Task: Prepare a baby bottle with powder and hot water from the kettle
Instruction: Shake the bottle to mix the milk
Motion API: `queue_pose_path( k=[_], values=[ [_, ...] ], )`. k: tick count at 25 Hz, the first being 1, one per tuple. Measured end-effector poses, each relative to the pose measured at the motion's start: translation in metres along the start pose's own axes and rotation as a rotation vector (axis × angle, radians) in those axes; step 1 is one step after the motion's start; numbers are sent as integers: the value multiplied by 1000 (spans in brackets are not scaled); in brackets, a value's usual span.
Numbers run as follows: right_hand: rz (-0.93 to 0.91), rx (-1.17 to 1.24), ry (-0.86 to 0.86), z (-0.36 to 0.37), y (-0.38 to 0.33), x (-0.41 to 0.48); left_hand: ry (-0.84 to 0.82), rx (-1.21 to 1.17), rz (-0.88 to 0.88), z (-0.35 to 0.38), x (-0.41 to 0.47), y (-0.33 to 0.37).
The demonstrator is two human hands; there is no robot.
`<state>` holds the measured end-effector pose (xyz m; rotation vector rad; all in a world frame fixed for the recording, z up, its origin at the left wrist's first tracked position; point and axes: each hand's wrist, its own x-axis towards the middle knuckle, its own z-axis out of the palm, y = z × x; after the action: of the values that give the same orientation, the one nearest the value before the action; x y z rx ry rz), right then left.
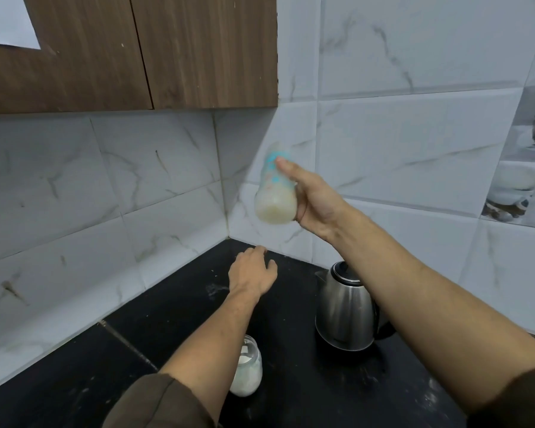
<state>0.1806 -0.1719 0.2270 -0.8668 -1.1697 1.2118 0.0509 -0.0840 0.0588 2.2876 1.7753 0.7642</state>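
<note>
Extending from brown sleeve (158, 403), hovering left hand (254, 273) loose, empty; gripping milky bottle (274, 197) in right hand (318, 205), likely shaking; judging filling done, mixing ongoing.

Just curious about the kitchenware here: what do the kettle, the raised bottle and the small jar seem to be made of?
Kettle: likely stainless steel, brushed finish; grey metallic sheen with soft reflections.
Bottle: translucent, probably plastic, blue print; milky liquid shows through, but it is blurred.
Jar: clear and glossy, glass or hard plastic; white powder shows through.
</note>
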Motion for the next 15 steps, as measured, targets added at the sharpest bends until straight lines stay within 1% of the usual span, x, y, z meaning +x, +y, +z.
queue_pose_path(
  k=[1, 2, 3, 4, 6, 7, 8, 9, 11, 12, 13, 15],
  values=[
    [1, 155, 67, -1, -2, 3, 6, 2, 1, -1, 0, 1],
    [-7, 360, 158, -2, -3, 6, 12, 6, -3, -3, -1, 1],
    [-10, 477, 215, -2, -2, 9, 15, 10, -11, -4, -2, 1],
    [6, 486, 199, -2, -2, 11, 15, 11, -19, -5, -2, 0],
    [58, 179, 96, 0, 5, 8, 1, 12, -23, -6, -3, 1],
    [51, 53, 29, 3, 9, 4, -4, 14, -21, -5, -2, 2],
    [28, 14, 26, 5, 10, 2, -4, 13, -17, -5, -2, 3],
    [25, 75, 60, 9, 10, 4, -1, 11, -13, -5, -3, 3],
    [33, 419, 181, 12, 9, 8, 8, 9, -8, -3, -5, 4],
    [39, 507, 208, 14, 8, 9, 12, 7, -11, -2, -7, 3],
    [54, 495, 184, 15, 6, 10, 10, 5, -18, -2, -8, 2],
    [75, 176, 67, 18, 6, 3, -7, 10, -24, -2, -8, 1]
  ],
)
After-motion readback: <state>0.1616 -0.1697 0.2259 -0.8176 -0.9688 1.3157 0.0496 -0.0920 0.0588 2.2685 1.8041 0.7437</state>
